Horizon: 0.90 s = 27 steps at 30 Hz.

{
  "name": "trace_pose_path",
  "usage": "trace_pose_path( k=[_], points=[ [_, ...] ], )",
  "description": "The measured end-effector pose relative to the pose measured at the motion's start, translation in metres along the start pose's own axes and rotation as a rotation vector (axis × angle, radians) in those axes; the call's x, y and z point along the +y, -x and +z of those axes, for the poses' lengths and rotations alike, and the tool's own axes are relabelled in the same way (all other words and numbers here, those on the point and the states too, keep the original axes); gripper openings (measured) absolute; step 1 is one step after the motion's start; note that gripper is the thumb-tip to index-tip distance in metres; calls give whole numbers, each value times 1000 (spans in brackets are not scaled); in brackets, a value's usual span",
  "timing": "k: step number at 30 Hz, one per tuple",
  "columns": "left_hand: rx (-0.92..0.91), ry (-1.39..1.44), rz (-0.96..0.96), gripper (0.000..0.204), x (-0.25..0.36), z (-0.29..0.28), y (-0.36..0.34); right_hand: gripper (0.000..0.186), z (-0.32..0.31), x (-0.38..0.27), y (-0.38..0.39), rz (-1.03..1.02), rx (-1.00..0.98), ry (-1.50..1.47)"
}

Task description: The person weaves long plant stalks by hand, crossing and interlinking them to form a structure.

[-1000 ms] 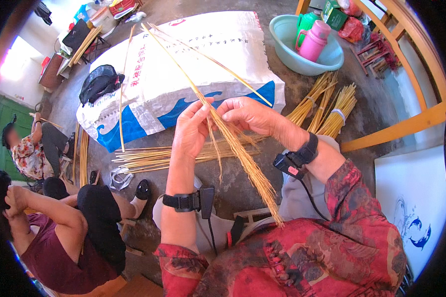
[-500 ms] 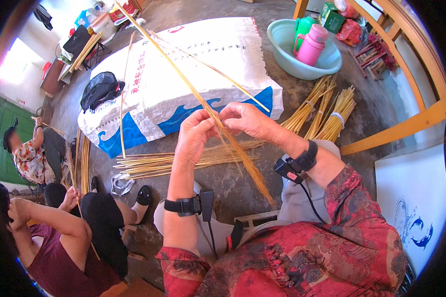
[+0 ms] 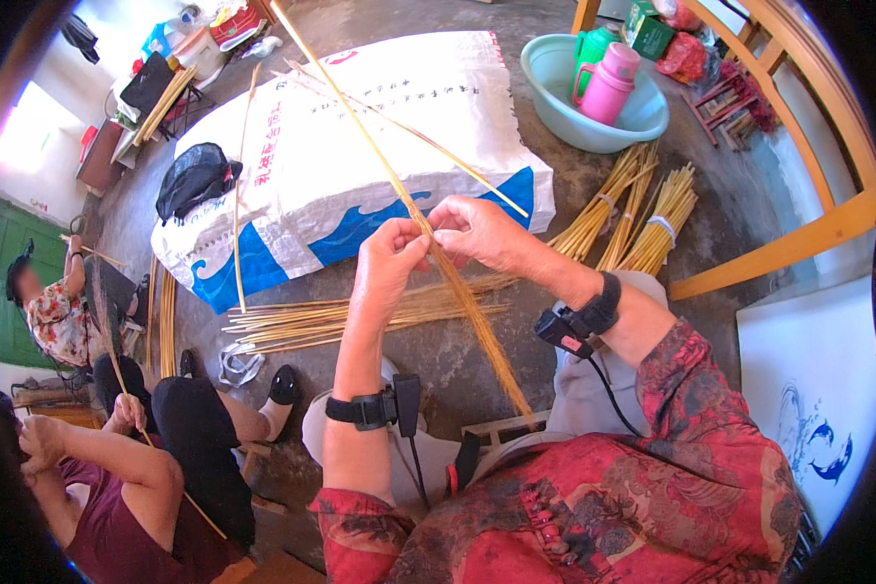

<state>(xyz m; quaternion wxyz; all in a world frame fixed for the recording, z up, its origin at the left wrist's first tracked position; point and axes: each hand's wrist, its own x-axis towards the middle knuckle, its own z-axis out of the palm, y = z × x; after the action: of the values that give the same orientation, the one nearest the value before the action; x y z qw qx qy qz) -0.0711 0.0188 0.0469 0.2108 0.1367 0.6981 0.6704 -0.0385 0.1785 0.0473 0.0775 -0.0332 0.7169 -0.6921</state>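
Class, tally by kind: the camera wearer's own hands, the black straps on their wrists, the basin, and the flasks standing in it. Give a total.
Own hands: 2 (left hand, right hand)
Black wrist straps: 2
Basin: 1
Flasks: 2 (pink flask, green flask)
Total: 7

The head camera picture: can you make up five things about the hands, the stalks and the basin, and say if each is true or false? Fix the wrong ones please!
1. The left hand and right hand are close together at a feathery-ended stalk. True.
2. The pink thermos stands outside the pale blue basin. False: it is inside it, beside a green thermos.
3. A crumpled black mesh item lies on the white sack. True.
4. The rightmost stalk bundle is tied with a red band. False: its band is white.
5. The co-worker in the maroon top holds a stalk in one hand. True.
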Motion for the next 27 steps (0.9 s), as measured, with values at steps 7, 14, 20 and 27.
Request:
trace_pose_path(
  k=[7, 14, 20, 27],
  points=[
    [-11, -11, 18, 16, 0, -2, 1, 20, -5, 3, -2, 61, -82, -65],
    [-25, 65, -12, 15, 3, 0, 2, 21, -8, 2, -1, 121, -120, -207],
    [-54, 221, -83, 14, -6, -4, 4, 21, -7, 0, -1, 127, -143, -165],
    [-123, 393, -131, 9, -2, 0, 6, 21, -12, 2, -1, 162, -161, -296]
  ],
)
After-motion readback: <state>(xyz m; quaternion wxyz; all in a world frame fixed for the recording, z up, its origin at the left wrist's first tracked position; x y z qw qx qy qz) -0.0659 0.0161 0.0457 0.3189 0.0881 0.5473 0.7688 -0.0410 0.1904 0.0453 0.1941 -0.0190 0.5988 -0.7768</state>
